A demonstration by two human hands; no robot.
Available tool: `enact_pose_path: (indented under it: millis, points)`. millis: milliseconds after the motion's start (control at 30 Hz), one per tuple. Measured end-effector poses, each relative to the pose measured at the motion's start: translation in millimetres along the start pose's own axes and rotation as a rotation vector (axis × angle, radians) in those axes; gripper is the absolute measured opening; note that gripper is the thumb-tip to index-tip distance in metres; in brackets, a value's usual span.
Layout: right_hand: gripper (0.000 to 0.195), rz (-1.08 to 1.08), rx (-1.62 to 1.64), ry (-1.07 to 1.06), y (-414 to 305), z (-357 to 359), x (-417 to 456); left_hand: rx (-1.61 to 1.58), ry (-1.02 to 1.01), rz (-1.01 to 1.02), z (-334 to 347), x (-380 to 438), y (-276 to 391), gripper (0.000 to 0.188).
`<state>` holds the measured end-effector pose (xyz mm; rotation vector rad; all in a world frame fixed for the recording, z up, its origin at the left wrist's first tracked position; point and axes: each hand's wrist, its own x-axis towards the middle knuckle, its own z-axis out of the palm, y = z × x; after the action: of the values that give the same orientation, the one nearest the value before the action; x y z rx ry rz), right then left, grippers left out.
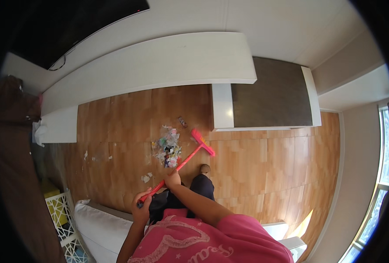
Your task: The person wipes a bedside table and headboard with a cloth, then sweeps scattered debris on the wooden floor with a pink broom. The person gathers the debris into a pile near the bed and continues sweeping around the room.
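A pink broom slants across the wood-look floor, its head resting right of a heap of litter. My left hand wraps around the handle near its dark end cap. Farther down the same handle, my right hand grips it. The litter pile is made up of paper and plastic scraps in several colours. A small wrapper lies just beyond the pile. Crumpled white scraps sit nearer to me, and other small white bits are scattered to the left.
A long white shelf runs along the wall below a dark television. At the right stands a low cabinet with a brown top. A white sofa is close behind me at the left, beside a white lattice rack. A brown curtain-like cloth hangs far left.
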<state>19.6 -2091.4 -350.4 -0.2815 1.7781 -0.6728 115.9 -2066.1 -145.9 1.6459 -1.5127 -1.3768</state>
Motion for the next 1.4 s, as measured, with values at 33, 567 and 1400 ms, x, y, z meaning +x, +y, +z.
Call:
enact_pose_path:
  millis: [33, 567, 1400]
  points:
    - [0.039, 0.002, 0.057, -0.022, 3.6, 5.0, -1.7, -0.023, 0.017, -0.002, -1.9, -5.7, 7.1, 0.016]
    - [0.017, 0.307, 0.495, 0.238, 50.1, -61.4, 13.9, -0.109, -0.489, 0.158, 22.4, 57.4, -70.7, 0.023]
    - [0.009, 0.238, 0.770, -0.440, -210.1, 163.0, 140.2, 0.256, -0.038, 0.147, -157.4, 266.2, 55.6, 0.011]
